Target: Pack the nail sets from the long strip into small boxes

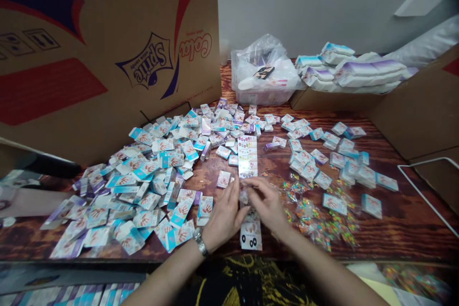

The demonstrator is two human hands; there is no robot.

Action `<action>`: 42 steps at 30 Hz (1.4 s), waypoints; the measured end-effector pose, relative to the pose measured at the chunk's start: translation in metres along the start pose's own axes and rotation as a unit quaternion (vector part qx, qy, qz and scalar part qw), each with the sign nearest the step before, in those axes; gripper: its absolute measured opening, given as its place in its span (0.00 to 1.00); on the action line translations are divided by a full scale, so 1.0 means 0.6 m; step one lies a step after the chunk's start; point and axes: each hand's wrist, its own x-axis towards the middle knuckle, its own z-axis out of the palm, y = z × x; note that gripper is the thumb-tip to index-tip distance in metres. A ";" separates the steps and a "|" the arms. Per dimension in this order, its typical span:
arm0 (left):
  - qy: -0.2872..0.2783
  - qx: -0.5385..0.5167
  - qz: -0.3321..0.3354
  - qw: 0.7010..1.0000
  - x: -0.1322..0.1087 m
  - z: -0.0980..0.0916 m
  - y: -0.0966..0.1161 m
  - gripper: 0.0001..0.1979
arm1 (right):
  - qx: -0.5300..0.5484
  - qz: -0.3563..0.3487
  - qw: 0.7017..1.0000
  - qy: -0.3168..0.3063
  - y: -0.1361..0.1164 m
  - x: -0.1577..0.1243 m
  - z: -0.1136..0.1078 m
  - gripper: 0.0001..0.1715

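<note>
Both my hands meet over a long printed strip (247,155) that lies lengthwise on the wooden table. My left hand (224,215), with a metal watch at the wrist, rests along the strip's left side, its fingers stretched forward and together. From the right, my right hand (267,203) bends its fingers over the strip's middle. Something clear and shiny shows between the hands, too small to make out. Just left of my fingers lies a small box (223,179). Small clear bags of colourful candy (311,215) are spread to the right of my right hand.
A heap of small boxes (143,177) covers the left side. More boxes (308,162) lie at the right. Behind stand a large carton (107,57), a plastic-wrapped tub (265,91) and an open carton of packs (333,100). Another person's arm (32,202) reaches in at far left.
</note>
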 end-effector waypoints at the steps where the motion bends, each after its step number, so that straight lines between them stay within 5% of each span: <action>1: -0.019 0.010 0.000 1.000 -0.003 -0.011 -0.013 0.36 | -0.005 0.018 1.000 0.022 0.019 0.014 -0.024 0.13; 5: -0.056 0.142 -0.048 0.987 -0.025 -0.043 -0.069 0.23 | -0.183 0.087 0.967 0.156 0.116 0.077 -0.140 0.21; 8: -0.069 0.188 -0.034 0.979 -0.038 -0.040 -0.087 0.20 | -0.310 0.095 0.932 0.163 0.157 0.111 -0.191 0.22; 10: -0.060 0.198 -0.025 0.978 -0.038 -0.031 -0.083 0.19 | -0.337 0.054 0.934 0.110 0.155 0.121 -0.181 0.24; 13: -0.049 0.180 -0.009 0.982 -0.027 -0.022 -0.066 0.18 | -0.354 -0.081 0.922 -0.137 0.130 0.118 -0.117 0.34; 15: -0.037 0.154 0.002 0.987 -0.018 -0.021 -0.056 0.18 | -0.340 -0.137 0.896 -0.250 0.118 0.109 -0.071 0.40; 18: -0.019 0.092 -0.007 0.996 -0.008 -0.026 -0.047 0.18 | -0.332 -0.159 0.890 -0.270 0.117 0.097 -0.031 0.35; 22: -0.052 -0.116 -0.105 0.986 -0.002 -0.035 -0.026 0.16 | -0.317 -0.174 0.904 -0.228 0.113 0.084 -0.029 0.16; 24: -0.132 -0.310 -0.201 0.920 0.000 -0.034 -0.009 0.21 | -0.297 -0.169 0.920 -0.193 0.089 0.074 -0.039 0.15; 27: -0.199 -0.580 -0.341 0.712 0.007 -0.027 0.013 0.29 | -0.230 -0.168 0.940 -0.186 0.018 0.052 -0.057 0.18; 29: -0.136 -0.681 -0.373 0.615 0.016 -0.022 0.018 0.26 | -0.162 -0.169 0.935 -0.267 -0.037 0.033 -0.069 0.15; 31: -0.045 -0.716 -0.369 0.591 0.025 -0.021 0.017 0.20 | -0.099 -0.168 0.918 -0.345 -0.080 0.016 -0.077 0.14; 34: -0.004 -0.675 -0.347 0.652 0.029 -0.027 0.011 0.17 | -0.065 -0.150 0.920 -0.355 -0.100 0.010 -0.081 0.16; 38: -0.058 -0.547 -0.246 0.798 0.017 -0.043 0.016 0.18 | -0.144 -0.091 0.975 -0.145 -0.071 0.034 -0.074 0.15; 40: -0.085 -0.519 -0.200 0.826 0.011 -0.046 0.021 0.18 | -0.172 -0.095 0.977 -0.083 -0.058 0.041 -0.067 0.15; 42: -0.069 -0.527 -0.199 0.823 0.009 -0.045 0.024 0.20 | -0.193 -0.141 0.968 -0.074 -0.053 0.035 -0.060 0.16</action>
